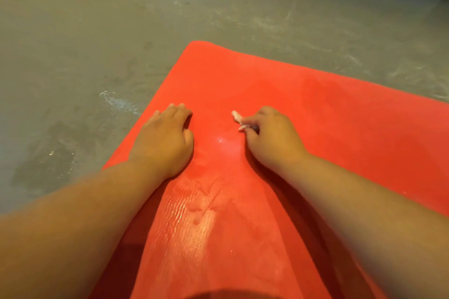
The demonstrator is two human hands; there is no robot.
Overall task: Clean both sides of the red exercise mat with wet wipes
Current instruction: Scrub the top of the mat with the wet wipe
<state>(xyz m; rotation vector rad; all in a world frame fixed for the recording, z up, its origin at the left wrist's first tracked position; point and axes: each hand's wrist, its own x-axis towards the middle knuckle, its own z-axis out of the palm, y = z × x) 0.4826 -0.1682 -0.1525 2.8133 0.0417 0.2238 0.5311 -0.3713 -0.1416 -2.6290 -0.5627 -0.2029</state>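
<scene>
The red exercise mat (315, 116) is being found laid flat on the floor (97, 31), filling the view from the centre toward 3 and 6 o'clock, with its far corner lying at 12 o'clock of the hands. A glossy wet sheen (194, 216) is being observed on the mat at 6 o'clock of the hands, between the forearms. A small bunched white wet wipe (237, 118) is being pinched in the curled fingers of the right hand (272, 138), protruding at that hand's 10 o'clock, low over the mat; contact cannot be confirmed. The left hand (165, 138) is being rested on the mat at 9 o'clock of the wipe, apart from it, near the mat's left edge, with fingers lightly bent and nothing being held. Grey floor is being seen around the mat from 9 through 12 to 3 o'clock, with a pale shiny patch (119, 102) at 10 o'clock of the left hand.
</scene>
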